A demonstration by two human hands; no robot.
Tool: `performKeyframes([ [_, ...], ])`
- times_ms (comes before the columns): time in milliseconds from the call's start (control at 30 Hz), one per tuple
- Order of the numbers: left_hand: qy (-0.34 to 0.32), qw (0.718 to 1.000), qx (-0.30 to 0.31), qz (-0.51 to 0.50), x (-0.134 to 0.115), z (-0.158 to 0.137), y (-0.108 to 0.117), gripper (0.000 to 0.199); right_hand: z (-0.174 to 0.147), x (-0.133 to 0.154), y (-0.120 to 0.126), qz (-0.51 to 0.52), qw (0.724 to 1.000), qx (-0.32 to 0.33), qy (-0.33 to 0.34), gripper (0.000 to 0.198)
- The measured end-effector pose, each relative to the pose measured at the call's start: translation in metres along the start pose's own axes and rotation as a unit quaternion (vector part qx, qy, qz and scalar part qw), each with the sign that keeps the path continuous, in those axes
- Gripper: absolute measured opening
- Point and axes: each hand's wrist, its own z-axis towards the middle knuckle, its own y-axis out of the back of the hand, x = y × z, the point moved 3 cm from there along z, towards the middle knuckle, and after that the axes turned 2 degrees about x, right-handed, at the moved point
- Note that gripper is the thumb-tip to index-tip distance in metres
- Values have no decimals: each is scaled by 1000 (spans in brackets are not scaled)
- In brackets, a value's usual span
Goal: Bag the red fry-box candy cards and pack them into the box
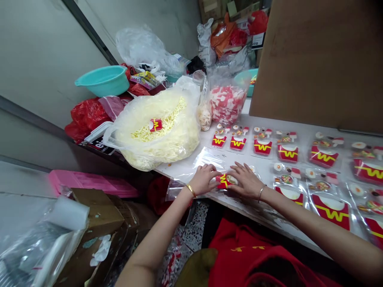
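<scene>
On the near edge of the white table, a small red toy fries carton (pixel 222 181) with a yellow W lies between my hands, in or on clear plastic. My left hand (pixel 205 179) holds its left end, fingers curved and thumb below. My right hand (pixel 247 181) rests over its right end with fingers spread, partly covering a small round piece (pixel 231 179). Clear plastic bags (pixel 206 158) lie flat under and behind my left hand. To the right are rows of similar clear packs, each with a red carton (pixel 262 147) and small toy food pieces.
A large clear bag of pale yellow fry-shaped pieces (pixel 161 131) stands at left, with a red carton (pixel 156 125) on top. Behind are a bag of red and white pieces (pixel 227 101) and a turquoise basin (pixel 103 81). A brown board (pixel 320 59) stands at back right; cardboard boxes (pixel 98 207) sit lower left.
</scene>
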Motion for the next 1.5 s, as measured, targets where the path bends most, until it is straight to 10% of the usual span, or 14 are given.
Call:
performKeyframes([
  [267,-116,990,61,51,19,39,-18,54,8,2,-2,-37,999,-11,3,49],
  [567,-144,980,134,-18,36,51,-21,23,-37,-34,-7,86,955,-80,-274,89],
  [767,-135,969,76,-192,37,47,-16,12,-24,-36,-12,443,819,-156,-329,77],
  [1067,-143,950,17,-278,5,81,-27,22,-15,-3,-9,569,769,-150,-249,53],
  [1300,-137,910,22,-391,-15,100,-23,24,-26,-8,12,424,853,-237,-192,23],
  [1500,-89,887,29,-452,-34,115,-24,27,-29,-31,30,408,842,-284,-208,21],
])
